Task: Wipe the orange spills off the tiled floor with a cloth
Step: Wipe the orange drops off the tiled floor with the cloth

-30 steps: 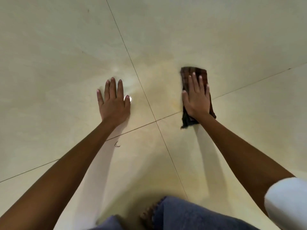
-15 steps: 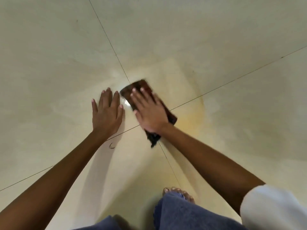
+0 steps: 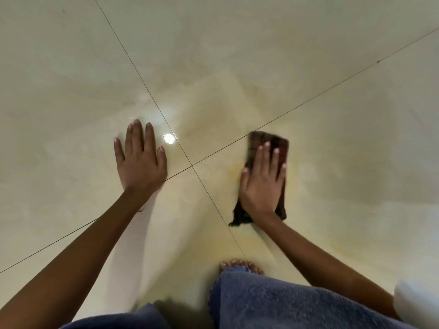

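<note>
The cloth (image 3: 268,148) is pressed flat to the floor (image 3: 308,55) under the right hand (image 3: 262,184), fingers straight, just right of the tile-joint crossing, over a faint orange smear (image 3: 235,168). The left hand (image 3: 140,162) is laid flat, fingers extended, presumably for support.

Your right hand (image 3: 262,184) presses flat on the dark folded cloth (image 3: 273,143) over a faint orange smear (image 3: 235,167). Your left hand (image 3: 140,162) lies flat on the cream tiled floor (image 3: 71,91), beside the grout crossing (image 3: 192,165).
</note>
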